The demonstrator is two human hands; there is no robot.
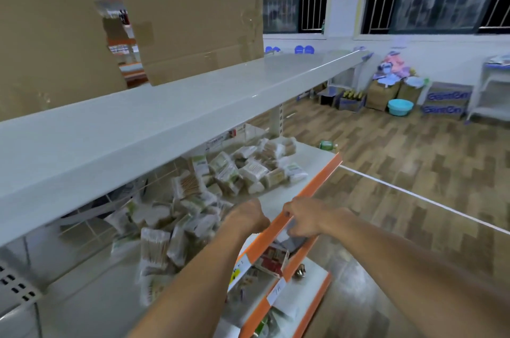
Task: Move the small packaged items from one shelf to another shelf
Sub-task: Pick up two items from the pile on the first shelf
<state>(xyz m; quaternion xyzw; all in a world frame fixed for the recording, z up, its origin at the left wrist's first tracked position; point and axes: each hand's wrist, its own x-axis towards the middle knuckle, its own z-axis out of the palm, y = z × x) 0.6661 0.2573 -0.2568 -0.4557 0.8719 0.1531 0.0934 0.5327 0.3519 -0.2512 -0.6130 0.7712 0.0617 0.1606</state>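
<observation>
Several small clear packets of cotton swabs (220,180) lie heaped on the middle shelf (278,199), under the bare upper shelf (193,100). My left hand (249,215) reaches in over that shelf's orange front edge (314,188), beside the packets; its fingers are hidden from me. My right hand (300,220) hangs just past the orange edge, fingers curled around a small grey packet (294,239), above the lower shelf (311,277) where red and white boxes (271,257) lie.
Large cardboard sheets (187,12) lean at the back of the upper shelf. Across the wooden floor (414,172), cartons, a teal basin (400,107) and a white rack (494,89) stand by the wall. A green bottle (327,145) lies near the shelf's end.
</observation>
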